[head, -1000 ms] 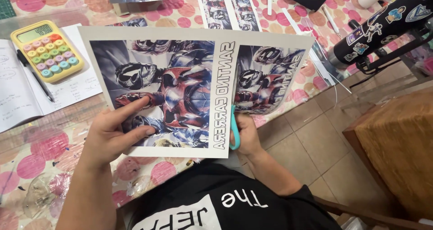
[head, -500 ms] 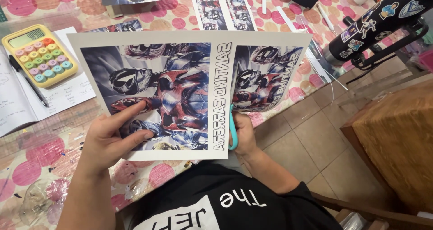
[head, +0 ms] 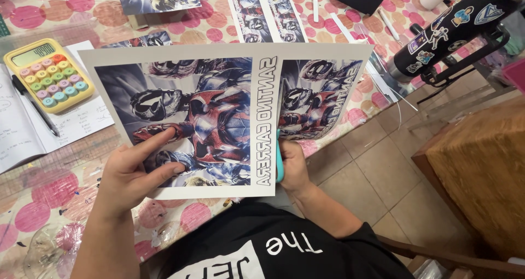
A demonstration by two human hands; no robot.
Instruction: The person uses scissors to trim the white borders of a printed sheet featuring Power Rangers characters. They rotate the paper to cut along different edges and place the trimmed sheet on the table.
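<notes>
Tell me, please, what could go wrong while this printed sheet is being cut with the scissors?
1. The teal-handled scissors in the right hand run close to the lettered strip, so a drift could nick the letters.
2. The left hand holds the printed sheet only at its lower corner, so the unsupported far side could sag and skew the cut.
3. The blades are hidden behind the sheet, so fingers beneath might get caught.

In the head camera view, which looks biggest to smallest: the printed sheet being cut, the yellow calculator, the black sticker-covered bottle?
1. Printed sheet, though it is nearest the camera.
2. Black bottle.
3. Yellow calculator.
</notes>
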